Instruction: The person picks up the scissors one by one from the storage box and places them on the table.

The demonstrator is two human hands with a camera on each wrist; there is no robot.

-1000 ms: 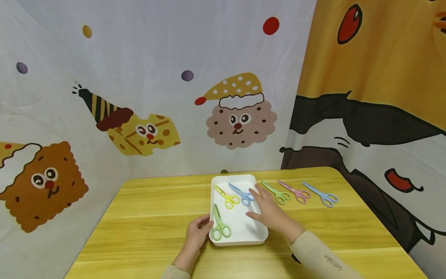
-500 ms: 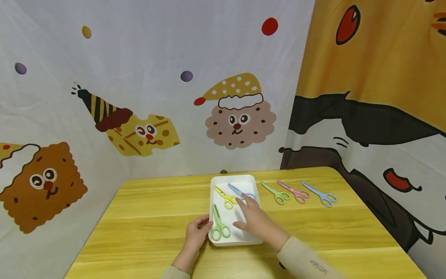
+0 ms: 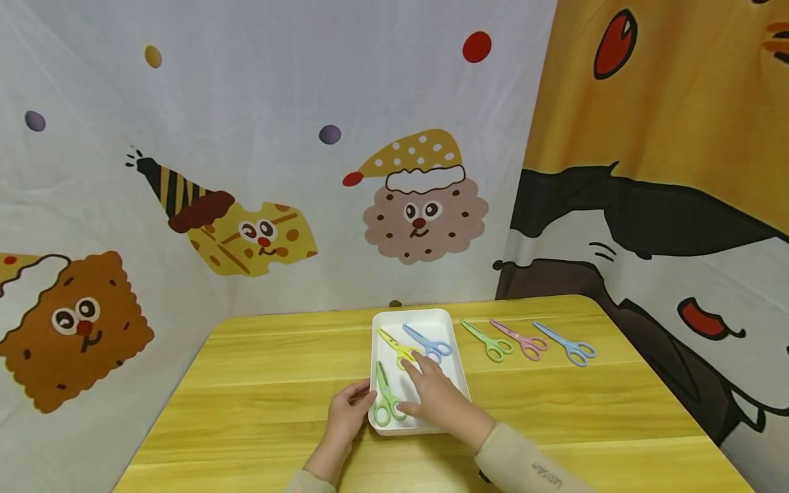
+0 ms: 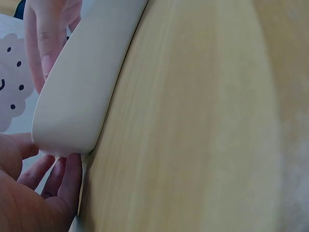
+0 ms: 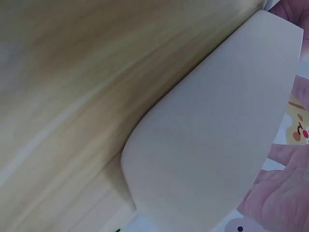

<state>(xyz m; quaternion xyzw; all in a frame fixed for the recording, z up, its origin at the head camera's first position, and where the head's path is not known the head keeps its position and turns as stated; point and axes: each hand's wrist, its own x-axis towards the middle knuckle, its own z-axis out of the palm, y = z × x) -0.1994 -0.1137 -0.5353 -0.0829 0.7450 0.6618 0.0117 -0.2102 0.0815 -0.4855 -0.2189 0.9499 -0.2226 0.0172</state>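
A white tray [image 3: 431, 394] holds yellow scissors [image 3: 390, 338], blue scissors [image 3: 425, 340] and green scissors [image 3: 383, 383]. At the tray's left side, my left hand [image 3: 346, 414] holds the wall near the front corner; in the left wrist view, the thumb meets the rim and the fingertips lie against the outer wall. My right hand [image 3: 440, 400] reaches over the tray with fingers spread and nothing gripped. Its fingertips cover part of the yellow handles, and its thumb is beside the green handles. Whether they touch the scissors cannot be told.
On the wooden table [image 3: 259, 383], right of the tray, lie another green pair of scissors [image 3: 490, 342], a pink pair [image 3: 522, 341] and another blue pair [image 3: 567, 344]. A printed curtain [image 3: 271, 82] hangs behind the table.
My right hand has moved left and toward me, from the tray's right edge by the blue scissors to over the yellow and green ones. My left hand stays at the tray.
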